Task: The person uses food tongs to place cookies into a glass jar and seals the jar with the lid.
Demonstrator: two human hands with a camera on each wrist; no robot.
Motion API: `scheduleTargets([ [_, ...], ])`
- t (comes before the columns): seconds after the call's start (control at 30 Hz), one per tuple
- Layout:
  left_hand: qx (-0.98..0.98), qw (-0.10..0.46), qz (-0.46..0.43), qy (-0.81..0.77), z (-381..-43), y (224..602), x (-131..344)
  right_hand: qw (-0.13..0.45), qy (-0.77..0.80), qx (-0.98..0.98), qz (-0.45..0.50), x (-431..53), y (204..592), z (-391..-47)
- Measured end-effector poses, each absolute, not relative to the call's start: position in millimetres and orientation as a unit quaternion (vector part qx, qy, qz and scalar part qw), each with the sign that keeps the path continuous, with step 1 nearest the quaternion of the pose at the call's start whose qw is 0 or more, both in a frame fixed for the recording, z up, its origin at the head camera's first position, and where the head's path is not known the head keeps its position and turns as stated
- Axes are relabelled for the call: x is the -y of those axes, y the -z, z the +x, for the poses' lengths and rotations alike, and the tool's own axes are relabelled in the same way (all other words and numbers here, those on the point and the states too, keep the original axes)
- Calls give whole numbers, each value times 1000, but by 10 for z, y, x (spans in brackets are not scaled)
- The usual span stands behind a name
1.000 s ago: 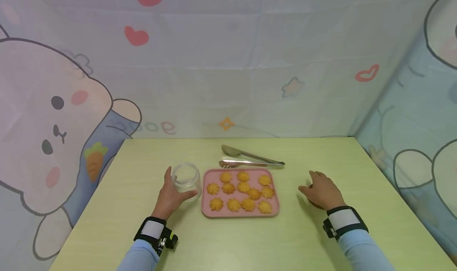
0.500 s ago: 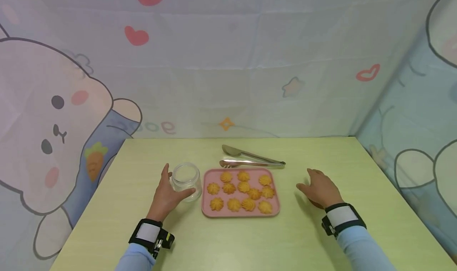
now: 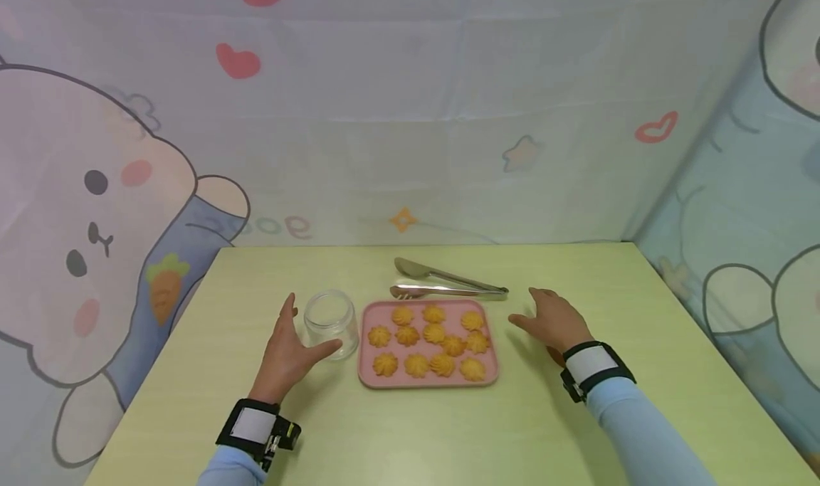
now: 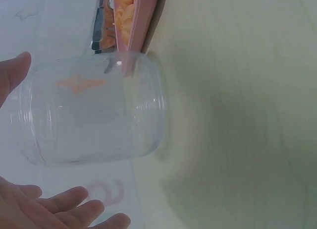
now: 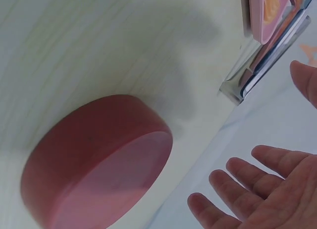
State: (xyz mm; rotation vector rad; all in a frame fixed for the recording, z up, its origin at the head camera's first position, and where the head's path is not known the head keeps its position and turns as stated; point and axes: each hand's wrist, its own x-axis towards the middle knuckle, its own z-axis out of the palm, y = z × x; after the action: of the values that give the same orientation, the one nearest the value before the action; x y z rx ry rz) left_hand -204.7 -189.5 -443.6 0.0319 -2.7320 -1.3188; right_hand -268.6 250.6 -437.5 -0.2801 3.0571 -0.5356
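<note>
A clear glass jar (image 3: 331,324) stands upright left of the pink tray (image 3: 428,384). My left hand (image 3: 282,356) is spread beside it, thumb in front and fingers to its left; the left wrist view shows a gap between the fingers and the jar (image 4: 94,115). My right hand (image 3: 556,321) hovers over the table right of the tray, fingers extended and holding nothing. Below it in the right wrist view lies a reddish, thick round disc (image 5: 94,144), mostly hidden by the hand in the head view. Several yellow piped cookies (image 3: 416,365) sit in rows on the tray.
Metal tongs (image 3: 474,292) lie spread behind the tray, their joined end to the right. The pale yellow-green table (image 3: 410,436) ends at the back against a printed cloth (image 3: 384,116) with cartoon figures.
My left hand has drawn back a little to the left of the jar. My right hand has moved left and farther forward, toward the tongs' joined end. Jar, tray and tongs keep their places.
</note>
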Motion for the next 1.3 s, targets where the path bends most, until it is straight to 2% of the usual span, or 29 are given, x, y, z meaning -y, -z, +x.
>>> scheduleTargets([
  [0.57,944,68,-3,323,-1944,4274,2038,25,151,-979,-131,-2019,4315,-3022],
  [0.93,983,30,-7,180,-1851,4206,2112,30,128,-978,-160,-1799,4395,-3240],
  [1.3,985,15,0,175,-1815,4229,2131,23,103,-982,-157,-1651,4551,-3461],
])
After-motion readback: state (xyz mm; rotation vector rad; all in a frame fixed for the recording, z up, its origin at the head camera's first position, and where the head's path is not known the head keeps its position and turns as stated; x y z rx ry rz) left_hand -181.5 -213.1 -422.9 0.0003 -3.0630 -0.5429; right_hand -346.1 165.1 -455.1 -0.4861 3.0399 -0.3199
